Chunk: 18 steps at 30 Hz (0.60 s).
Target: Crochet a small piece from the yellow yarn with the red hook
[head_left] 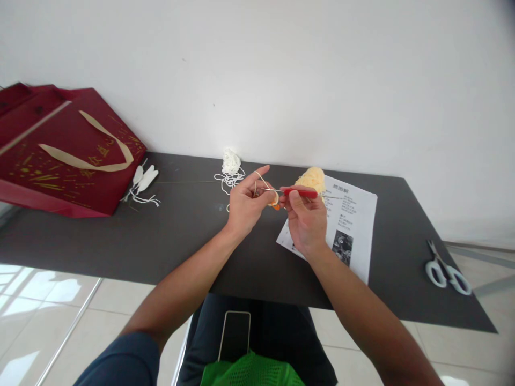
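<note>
My right hand (pixel 306 220) grips a red-handled crochet hook (pixel 300 192) whose metal shaft points left. My left hand (pixel 245 202) pinches a small pale-yellow crocheted piece (pixel 275 200) with an orange bit under it, and yarn runs over its raised forefinger. Both hands hover above the dark table (pixel 185 236), almost touching. A ball of pale-yellow yarn (pixel 311 178) lies just behind my right hand.
A printed instruction sheet (pixel 354 225) lies under my right hand. White yarn (pixel 230 163) sits at the table's back, white knitted pieces (pixel 144 180) beside a red gift bag (pixel 68 150) at left. Scissors (pixel 446 271) lie at right. A phone (pixel 235 335) rests on my lap.
</note>
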Tool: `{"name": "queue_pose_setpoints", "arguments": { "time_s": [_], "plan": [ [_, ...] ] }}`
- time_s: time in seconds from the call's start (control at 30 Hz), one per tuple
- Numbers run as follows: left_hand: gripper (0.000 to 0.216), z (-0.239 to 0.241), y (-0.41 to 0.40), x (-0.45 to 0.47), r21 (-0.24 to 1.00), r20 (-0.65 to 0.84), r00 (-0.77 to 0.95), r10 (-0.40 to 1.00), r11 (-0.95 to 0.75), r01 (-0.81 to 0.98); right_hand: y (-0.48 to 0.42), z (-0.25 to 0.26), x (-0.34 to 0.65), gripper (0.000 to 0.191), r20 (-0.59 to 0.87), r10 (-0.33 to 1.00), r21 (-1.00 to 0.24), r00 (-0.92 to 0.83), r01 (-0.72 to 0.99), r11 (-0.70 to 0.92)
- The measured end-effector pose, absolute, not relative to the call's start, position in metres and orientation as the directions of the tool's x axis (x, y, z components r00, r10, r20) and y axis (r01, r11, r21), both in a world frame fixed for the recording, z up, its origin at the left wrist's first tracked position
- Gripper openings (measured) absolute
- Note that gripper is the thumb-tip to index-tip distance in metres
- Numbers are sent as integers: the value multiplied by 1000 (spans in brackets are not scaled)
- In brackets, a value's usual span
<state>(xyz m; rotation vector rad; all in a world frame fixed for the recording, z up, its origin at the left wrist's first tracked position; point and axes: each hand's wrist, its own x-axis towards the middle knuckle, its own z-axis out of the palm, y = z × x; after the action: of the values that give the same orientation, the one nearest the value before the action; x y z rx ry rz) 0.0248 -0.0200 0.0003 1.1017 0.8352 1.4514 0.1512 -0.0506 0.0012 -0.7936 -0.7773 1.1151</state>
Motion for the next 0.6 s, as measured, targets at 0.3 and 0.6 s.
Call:
{"name": "queue_pose_setpoints", "arguments": {
  "time_s": [0.3,0.6],
  "plan": [
    [60,6,-22,25,850,82,45,996,-47,-525,-62,-6,153,18,581,749,-812,317,175,556],
    [50,15,-21,21,726,-121,146,982,188,-662,-65,-7,152,20,481,843,-875,241,70,479]
  ]
}}
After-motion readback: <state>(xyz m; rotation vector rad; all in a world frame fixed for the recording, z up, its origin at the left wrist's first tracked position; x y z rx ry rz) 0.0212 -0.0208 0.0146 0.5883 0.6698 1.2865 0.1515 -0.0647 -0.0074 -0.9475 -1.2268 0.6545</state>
